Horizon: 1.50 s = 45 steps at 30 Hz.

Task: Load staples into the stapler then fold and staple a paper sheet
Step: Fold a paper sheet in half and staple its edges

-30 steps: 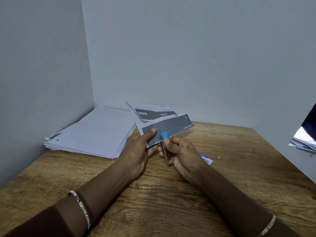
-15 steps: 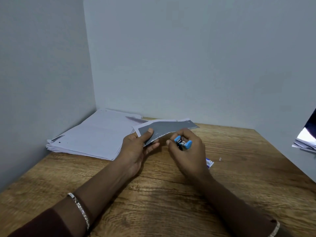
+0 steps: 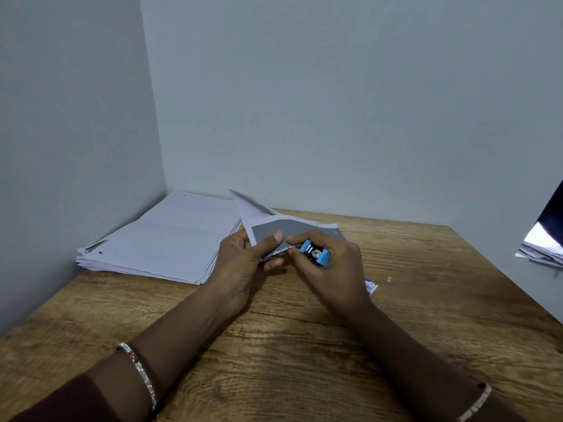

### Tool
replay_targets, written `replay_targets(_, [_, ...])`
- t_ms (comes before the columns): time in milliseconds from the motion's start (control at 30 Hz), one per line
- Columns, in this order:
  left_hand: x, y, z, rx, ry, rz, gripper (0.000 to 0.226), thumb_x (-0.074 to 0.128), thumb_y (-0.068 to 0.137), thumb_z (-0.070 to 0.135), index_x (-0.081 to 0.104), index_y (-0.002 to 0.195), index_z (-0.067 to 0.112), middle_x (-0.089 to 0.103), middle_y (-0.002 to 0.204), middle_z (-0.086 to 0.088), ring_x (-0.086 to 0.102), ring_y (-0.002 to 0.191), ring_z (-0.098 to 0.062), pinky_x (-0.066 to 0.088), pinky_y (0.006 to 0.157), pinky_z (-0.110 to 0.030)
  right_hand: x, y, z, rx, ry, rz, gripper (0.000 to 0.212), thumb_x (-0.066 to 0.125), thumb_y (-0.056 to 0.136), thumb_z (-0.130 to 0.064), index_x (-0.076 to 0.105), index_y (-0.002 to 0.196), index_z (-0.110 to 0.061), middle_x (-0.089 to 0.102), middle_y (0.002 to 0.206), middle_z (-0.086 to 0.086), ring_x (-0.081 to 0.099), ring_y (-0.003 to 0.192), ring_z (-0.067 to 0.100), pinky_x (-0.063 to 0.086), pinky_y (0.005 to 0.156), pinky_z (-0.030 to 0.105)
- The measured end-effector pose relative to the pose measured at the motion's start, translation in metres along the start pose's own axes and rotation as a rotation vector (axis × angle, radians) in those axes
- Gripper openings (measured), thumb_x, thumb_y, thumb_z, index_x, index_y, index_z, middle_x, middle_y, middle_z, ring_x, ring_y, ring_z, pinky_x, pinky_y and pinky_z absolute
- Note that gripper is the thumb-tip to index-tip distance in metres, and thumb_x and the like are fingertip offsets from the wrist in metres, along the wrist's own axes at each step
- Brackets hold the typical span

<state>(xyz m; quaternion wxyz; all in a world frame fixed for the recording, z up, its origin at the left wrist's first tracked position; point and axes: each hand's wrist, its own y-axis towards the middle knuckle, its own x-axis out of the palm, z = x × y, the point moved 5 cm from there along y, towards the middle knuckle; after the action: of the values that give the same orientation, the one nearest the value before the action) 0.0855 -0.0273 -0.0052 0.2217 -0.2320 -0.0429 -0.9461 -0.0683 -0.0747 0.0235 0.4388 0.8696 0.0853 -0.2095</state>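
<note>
Sitting on wooden surface [image 3: 304, 360], far-left corner: paper stack [image 3: 164, 239]. Pinching folded sheet [image 3: 274, 236], grey print facing up, just above surface: left hand [image 3: 243, 263], thumb on top, grip closed on it. Wrapping blue stapler [image 3: 315, 252] at sheet's near edge: right hand [image 3: 332, 269], grip closed round it. Peeking out behind right hand: small staple box [image 3: 371, 286]
</note>
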Motion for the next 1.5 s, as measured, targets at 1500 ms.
replay_targets(1500, [-0.012, -0.014, 0.052, 0.934, 0.984, 0.313, 0.029, 0.066, 0.090, 0.043, 0.059, 0.071, 0.022, 0.055, 0.065, 0.007, 0.052, 0.066, -0.010, 0.039, 0.060, -0.026, 0.010, 0.005, 0.040, 0.401, 0.443, -0.038, 0.008, 0.077, 0.087, -0.018, 0.077, 0.090, -0.025, 0.079, 0.073, 0.004, 0.062, 0.048, 0.003, 0.047, 0.048, 0.018])
